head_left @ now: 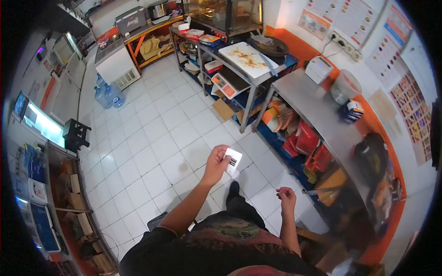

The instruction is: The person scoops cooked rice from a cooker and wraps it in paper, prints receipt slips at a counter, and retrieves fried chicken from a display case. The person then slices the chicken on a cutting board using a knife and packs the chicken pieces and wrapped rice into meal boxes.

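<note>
"Taking the wearer's torso as the clock's centre, where's the white paper slip (234, 160)?"

"Close to twelve, above the tiled floor (152, 158). The left hand (215, 164) pinches it at its nine-o'clock edge, with dark printed bars showing beside the thumb."

"And the right hand (287, 198)?"

"Toward two o'clock, well apart from the slip. Its fingers curl loosely; I can't tell whether the fingertips meet or hold anything small."

"What's nearest to it?"

"The steel-topped table (309, 102), stretching from one o'clock round to about three. Red packages (305, 138) lie beneath its top, and a white boxy device (318, 70) stands on it at one."

"Further off?"

"At twelve, a white board (247, 57) with brown stains lies on another table, and an orange-fronted scale (223, 86) sits below it. Large blue water bottles (110, 95) stand on the floor toward eleven."
</note>
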{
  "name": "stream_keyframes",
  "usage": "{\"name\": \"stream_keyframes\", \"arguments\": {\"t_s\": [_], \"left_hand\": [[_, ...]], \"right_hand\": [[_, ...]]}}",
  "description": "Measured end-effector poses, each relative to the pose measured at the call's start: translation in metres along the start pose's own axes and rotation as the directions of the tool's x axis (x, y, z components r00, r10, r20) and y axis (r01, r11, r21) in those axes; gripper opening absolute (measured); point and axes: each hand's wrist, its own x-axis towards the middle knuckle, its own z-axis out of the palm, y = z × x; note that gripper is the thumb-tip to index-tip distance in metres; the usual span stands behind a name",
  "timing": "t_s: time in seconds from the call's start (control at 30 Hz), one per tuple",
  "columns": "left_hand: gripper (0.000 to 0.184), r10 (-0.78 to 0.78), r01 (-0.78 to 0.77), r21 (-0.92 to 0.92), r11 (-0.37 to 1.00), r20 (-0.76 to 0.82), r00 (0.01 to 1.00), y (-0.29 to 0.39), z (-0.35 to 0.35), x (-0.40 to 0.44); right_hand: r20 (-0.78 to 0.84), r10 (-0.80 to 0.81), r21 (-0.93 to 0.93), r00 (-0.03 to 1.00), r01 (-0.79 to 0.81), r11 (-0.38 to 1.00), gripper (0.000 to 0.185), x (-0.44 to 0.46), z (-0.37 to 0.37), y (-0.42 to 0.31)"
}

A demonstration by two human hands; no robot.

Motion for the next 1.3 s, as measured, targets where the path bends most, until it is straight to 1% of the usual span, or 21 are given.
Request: {"name": "stream_keyframes", "arguments": {"t_s": [0.03, 0.1, 0.17, 0.2, 0.3, 0.4, 0.43, 0.5, 0.53, 0.63, 0.67, 0.7, 0.77, 0.83, 0.9, 0.97, 1.03, 1.1, 1.17, 1.2, 1.3], "left_hand": [[0.034, 0.073, -0.073, 0.004, 0.997, -0.031, 0.997, 0.006, -0.012, 0.026], [0.040, 0.100, -0.103, -0.025, 0.994, -0.075, 0.992, 0.011, -0.036, 0.084], [0.037, 0.212, -0.202, 0.083, 0.976, -0.124, 0.969, 0.022, -0.060, 0.149], [0.029, 0.175, -0.157, 0.137, 0.978, -0.138, 0.975, 0.032, -0.073, 0.180], [0.020, 0.148, -0.118, 0.198, 0.973, -0.147, 0.978, 0.061, -0.105, 0.278], [0.020, 0.256, -0.207, 0.283, 0.936, -0.148, 0.955, 0.102, -0.129, 0.368], [0.020, 0.255, -0.207, 0.280, 0.937, -0.145, 0.956, 0.115, -0.135, 0.396], [0.029, 0.356, -0.309, 0.281, 0.909, -0.135, 0.925, 0.143, -0.152, 0.452], [0.038, 0.396, -0.338, 0.347, 0.875, -0.107, 0.912, 0.153, -0.161, 0.477], [0.041, 0.403, -0.372, 0.264, 0.890, -0.073, 0.912, 0.183, -0.179, 0.561], [0.045, 0.427, -0.394, 0.344, 0.853, -0.023, 0.904, 0.197, -0.186, 0.591], [0.045, 0.430, -0.403, 0.339, 0.850, -0.006, 0.903, 0.211, -0.194, 0.629], [0.048, 0.550, -0.549, 0.222, 0.806, 0.063, 0.833, 0.241, -0.208, 0.714], [0.051, 0.605, -0.621, 0.225, 0.751, 0.143, 0.783, 0.285, -0.216, 0.799], [0.054, 0.589, -0.599, 0.018, 0.800, 0.160, 0.792, 0.327, -0.217, 0.886], [0.054, 0.628, -0.642, -0.001, 0.767, 0.208, 0.750, 0.363, -0.219, 0.971], [0.053, 0.559, -0.529, -0.180, 0.829, 0.306, 0.771, 0.387, -0.221, 1.050], [0.051, 0.508, -0.460, -0.218, 0.861, 0.385, 0.770, 0.396, -0.220, 1.116], [0.050, 0.496, -0.430, -0.248, 0.868, 0.407, 0.767, 0.395, -0.213, 1.163], [0.049, 0.487, -0.416, -0.255, 0.873, 0.419, 0.766, 0.394, -0.208, 1.179], [0.048, 0.492, -0.403, -0.289, 0.868, 0.400, 0.773, 0.391, -0.201, 1.206]], "right_hand": [[0.009, 0.009, 0.000, 1.000, -0.009, 1.000, 0.014, 0.023, 0.012, -0.002], [-0.029, 0.025, 0.037, 0.999, -0.024, 0.999, 0.012, 0.074, 0.042, -0.006], [-0.052, 0.050, 0.053, 0.997, -0.048, 0.997, 0.011, 0.127, 0.080, -0.017], [-0.034, 0.052, 0.064, 0.998, -0.050, 0.997, 0.011, 0.156, 0.101, -0.024], [0.015, 0.048, 0.108, 0.999, -0.049, 0.993, 0.010, 0.249, 0.167, -0.067], [0.136, -0.086, 0.122, 0.987, 0.069, 0.990, 0.009, 0.329, 0.232, -0.118], [0.132, -0.087, 0.121, 0.987, 0.071, 0.990, 0.009, 0.353, 0.250, -0.135], [0.165, -0.125, 0.131, 0.978, 0.104, 0.986, 0.009, 0.397, 0.284, -0.166], [0.160, -0.147, 0.176, 0.976, 0.118, 0.977, 0.009, 0.419, 0.300, -0.174], [0.174, -0.157, 0.224, 0.972, 0.116, 0.968, 0.009, 0.473, 0.345, -0.195], [0.176, -0.164, 0.151, 0.971, 0.138, 0.979, 0.009, 0.485, 0.358, -0.201], [0.161, -0.172, 0.159, 0.972, 0.147, 0.976, 0.009, 0.494, 0.372, -0.208], [0.093, -0.184, 0.145, 0.979, 0.169, 0.975, 0.008, 0.512, 0.404, -0.216], [0.011, -0.176, 0.150, 0.984, 0.173, 0.973, 0.010, 0.534, 0.430, -0.201], [-0.158, -0.145, 0.131, 0.977, 0.167, 0.977, 0.012, 0.558, 0.458, -0.202], [-0.335, -0.067, 0.181, 0.940, 0.133, 0.974, 0.013, 0.576, 0.493, -0.199], [-0.406, -0.046, 0.210, 0.913, 0.142, 0.967, 0.014, 0.593, 0.529, -0.193], [-0.449, -0.001, 0.279, 0.893, 0.142, 0.950, 0.015, 0.618, 0.558, -0.172], [-0.465, 0.074, 0.242, 0.882, 0.046, 0.969, 0.013, 0.620, 0.602, -0.201], [-0.447, 0.100, 0.313, 0.889, 0.051, 0.948, 0.012, 0.616, 0.626, -0.226], [-0.434, 0.083, 0.312, 0.897, 0.064, 0.948, 0.009, 0.623, 0.658, -0.232]]}}
